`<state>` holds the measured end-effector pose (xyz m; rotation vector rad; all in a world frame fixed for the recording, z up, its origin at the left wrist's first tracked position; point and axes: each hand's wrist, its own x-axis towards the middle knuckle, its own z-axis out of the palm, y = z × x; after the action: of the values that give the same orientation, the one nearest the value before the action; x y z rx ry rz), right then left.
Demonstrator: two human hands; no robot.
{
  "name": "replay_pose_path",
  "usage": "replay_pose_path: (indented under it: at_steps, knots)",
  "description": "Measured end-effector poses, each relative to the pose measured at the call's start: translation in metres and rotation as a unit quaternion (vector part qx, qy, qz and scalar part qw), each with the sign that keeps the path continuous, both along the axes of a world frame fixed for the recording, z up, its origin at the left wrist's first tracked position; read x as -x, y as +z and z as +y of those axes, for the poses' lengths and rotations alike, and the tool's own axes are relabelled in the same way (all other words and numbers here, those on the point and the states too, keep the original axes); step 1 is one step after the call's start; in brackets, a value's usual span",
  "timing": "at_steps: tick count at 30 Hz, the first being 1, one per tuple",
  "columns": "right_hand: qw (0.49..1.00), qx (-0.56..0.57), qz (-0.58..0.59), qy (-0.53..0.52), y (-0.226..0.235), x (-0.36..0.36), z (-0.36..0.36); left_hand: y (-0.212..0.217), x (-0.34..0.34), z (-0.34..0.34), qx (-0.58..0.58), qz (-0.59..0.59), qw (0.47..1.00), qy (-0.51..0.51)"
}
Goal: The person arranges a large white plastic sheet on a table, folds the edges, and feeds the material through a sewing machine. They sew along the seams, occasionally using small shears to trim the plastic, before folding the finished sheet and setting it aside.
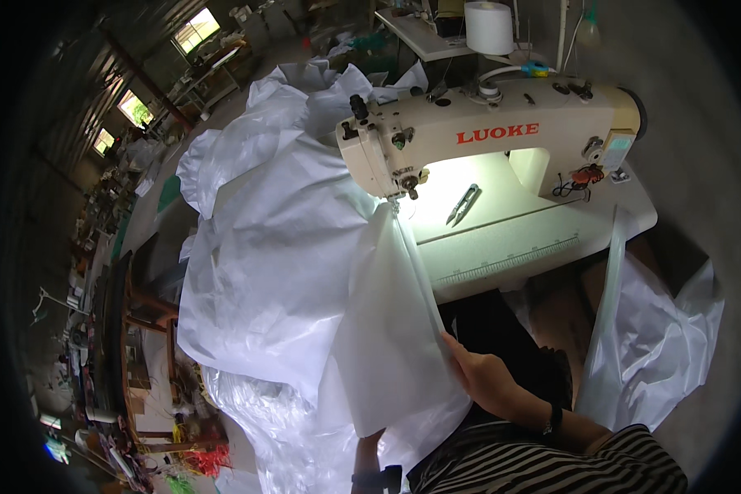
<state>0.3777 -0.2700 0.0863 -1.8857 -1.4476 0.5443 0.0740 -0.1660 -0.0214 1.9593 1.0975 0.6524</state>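
Observation:
A large white plastic-looking sheet (272,272) lies bunched to the left of the sewing machine (486,123), and its folded edge runs up under the needle and presser foot (395,203). My right hand (476,368) grips that edge below the machine bed, its fingertips partly behind the sheet. From the lower edge my left hand (371,442) reaches up beneath the hanging flap; only the wrist side shows, and the sheet hides its fingers. Small thread snips (463,204) rest on the lit bed beside the needle.
Another piece of white sheet (646,337) hangs off the right side of the machine table. A white thread cone (489,29) stands behind the machine. Brown wooden framing (148,317) and red strands (207,459) are at the left. A ruler scale (510,259) runs along the table front.

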Motion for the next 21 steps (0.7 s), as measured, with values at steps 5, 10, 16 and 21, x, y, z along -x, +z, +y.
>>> replay_pose_path:
  at_steps: [5, 10, 16, 21]
  knots:
    - [0.997, 0.038, -0.062, 0.029, -0.007, 0.012, 0.006, -0.011, -0.026, 0.016, 0.069, -0.218, 0.959, 0.168]
    - [0.986, 0.056, -0.152, 0.028, -0.001, 0.008, 0.035, 0.002, -0.013, 0.034, 0.054, -0.290, 0.917, 0.271]
    - [0.989, 0.022, -0.145, -0.008, -0.007, -0.022, 0.098, 0.117, -0.047, 0.076, -0.072, -0.166, 0.956, 0.230]
    - [0.988, -0.012, -0.152, -0.017, -0.012, -0.061, 0.144, 0.104, -0.058, 0.103, -0.184, -0.212, 0.925, 0.255]
